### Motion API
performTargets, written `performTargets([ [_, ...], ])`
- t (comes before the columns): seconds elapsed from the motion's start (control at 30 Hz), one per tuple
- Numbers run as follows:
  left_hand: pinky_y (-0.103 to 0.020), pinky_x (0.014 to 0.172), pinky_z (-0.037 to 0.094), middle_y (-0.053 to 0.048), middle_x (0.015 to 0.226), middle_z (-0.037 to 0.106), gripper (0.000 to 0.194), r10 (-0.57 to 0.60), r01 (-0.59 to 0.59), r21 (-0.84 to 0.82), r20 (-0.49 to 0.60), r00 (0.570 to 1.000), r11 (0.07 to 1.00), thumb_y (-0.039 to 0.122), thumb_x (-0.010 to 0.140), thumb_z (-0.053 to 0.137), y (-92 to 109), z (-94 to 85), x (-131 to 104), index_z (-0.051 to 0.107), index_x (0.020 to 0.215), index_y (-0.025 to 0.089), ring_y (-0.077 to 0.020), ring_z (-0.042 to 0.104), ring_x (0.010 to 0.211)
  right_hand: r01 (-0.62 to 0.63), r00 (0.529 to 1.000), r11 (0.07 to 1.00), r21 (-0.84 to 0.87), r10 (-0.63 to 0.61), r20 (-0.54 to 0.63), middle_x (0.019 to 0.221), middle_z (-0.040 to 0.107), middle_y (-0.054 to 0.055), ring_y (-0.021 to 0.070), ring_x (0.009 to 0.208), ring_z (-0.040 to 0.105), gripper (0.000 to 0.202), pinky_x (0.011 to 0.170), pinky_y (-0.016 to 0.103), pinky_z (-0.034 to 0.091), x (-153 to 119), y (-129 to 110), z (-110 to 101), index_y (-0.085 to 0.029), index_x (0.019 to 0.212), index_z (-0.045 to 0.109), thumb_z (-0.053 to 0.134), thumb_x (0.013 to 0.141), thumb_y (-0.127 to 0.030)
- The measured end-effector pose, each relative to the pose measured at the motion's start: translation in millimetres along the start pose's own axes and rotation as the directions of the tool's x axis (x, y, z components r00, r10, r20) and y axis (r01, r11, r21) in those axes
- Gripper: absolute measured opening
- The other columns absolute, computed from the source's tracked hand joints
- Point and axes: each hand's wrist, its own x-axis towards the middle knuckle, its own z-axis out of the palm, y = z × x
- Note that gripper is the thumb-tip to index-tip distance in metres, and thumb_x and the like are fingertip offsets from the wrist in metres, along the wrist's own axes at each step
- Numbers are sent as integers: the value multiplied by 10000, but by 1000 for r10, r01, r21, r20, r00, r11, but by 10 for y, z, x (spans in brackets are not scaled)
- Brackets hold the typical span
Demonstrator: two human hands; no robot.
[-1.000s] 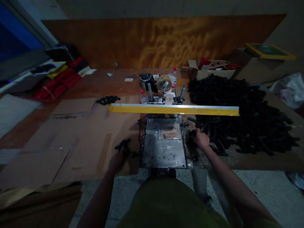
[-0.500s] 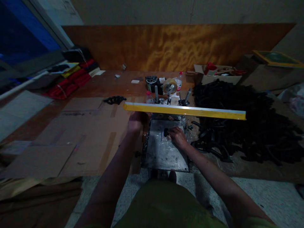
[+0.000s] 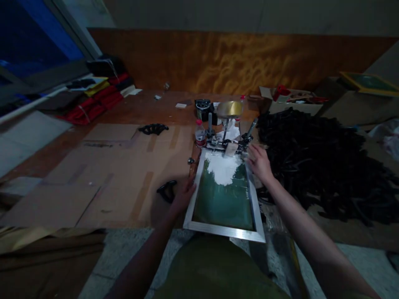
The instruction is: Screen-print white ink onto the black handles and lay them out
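Note:
A framed screen (image 3: 224, 203) with green mesh and an aluminium frame lies flat in front of me, white ink (image 3: 222, 168) spread over its far part. My left hand (image 3: 184, 193) touches the frame's left edge, its fingers partly hidden and dim. Beside the far right corner of the frame is my right hand (image 3: 258, 160), blurred, with its fingers near the metal clamps. A wooden-handled squeegee (image 3: 231, 149) rests at the screen's far end. Left of my left hand, a black curved part (image 3: 167, 191) lies on the cardboard (image 3: 124, 166).
A large heap of black parts (image 3: 311, 162) covers the right side. Behind the screen stand a bottle (image 3: 200, 133), a black tub (image 3: 203, 109), upright rods and a tape roll (image 3: 230, 109). Another black part (image 3: 153, 128) lies at the cardboard's back; red bundles (image 3: 93, 106) are far left.
The raised screen has come down flat, covering the metal plate. My left hand has moved down toward me; my right has moved outward and away. A black part now lies on the cardboard.

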Motion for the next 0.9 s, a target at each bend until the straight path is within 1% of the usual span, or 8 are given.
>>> performTargets([
  [0.1,-400,1139,336,-139,1460,504,674,-35,37,-59,41,999,998,493,838,549,-255,109,83,482,1401,129,-265,463,1350,103,975,993,-59,-89,202,1362,530,181,302,1238,481,496,1009,427,431,351,-415,183,-132,1325,533,615,840,-195],
  [0.27,-398,1151,316,-153,1479,477,666,-76,80,-82,46,996,993,503,849,547,-436,162,124,489,1391,119,-267,444,1368,71,862,968,-242,62,503,1055,660,152,241,996,586,194,855,309,452,377,-773,356,-128,1051,625,490,917,-169],
  [0.33,-402,1137,339,-139,1459,507,645,-87,91,-104,43,995,990,496,848,557,-438,163,111,503,1382,139,-268,472,1344,196,845,962,-192,-66,531,1029,654,154,243,992,570,190,848,307,441,168,-794,332,-121,1001,628,464,906,-127],
  [0.43,-410,1122,360,-121,1410,562,621,-96,99,-129,33,995,987,489,844,569,-420,172,96,518,1371,164,-267,505,1313,425,752,905,-18,-342,563,969,643,143,248,980,543,211,850,319,430,-172,-773,208,-119,957,631,447,867,-68],
  [0.53,-427,1098,389,-132,1386,581,626,-104,106,-138,21,994,985,499,836,578,-405,181,92,529,1357,155,-280,535,1279,504,674,855,121,-477,564,935,632,122,235,936,533,210,834,319,430,-285,-735,90,-133,932,626,476,816,-45],
  [0.6,-441,1057,430,-150,1366,594,655,-107,109,-150,22,994,983,523,826,583,-394,177,90,526,1354,139,-296,568,1236,471,686,868,158,-473,553,910,625,101,224,913,531,211,814,310,431,-229,-724,79,-148,911,620,499,776,-37],
  [0.73,-425,1009,473,-152,1321,626,709,-137,140,-146,34,990,979,570,801,594,-353,150,80,521,1357,136,-303,593,1201,373,823,921,110,-383,420,938,614,113,239,956,509,239,832,330,427,-211,-748,181,-145,932,621,476,778,-33],
  [0.9,-420,1013,470,-145,1321,627,713,-148,152,-167,38,988,974,583,783,602,-258,135,57,533,1340,144,-297,596,1197,453,779,872,187,-489,392,932,626,118,244,942,523,259,844,345,433,-424,-717,159,-148,989,649,465,824,-71],
])
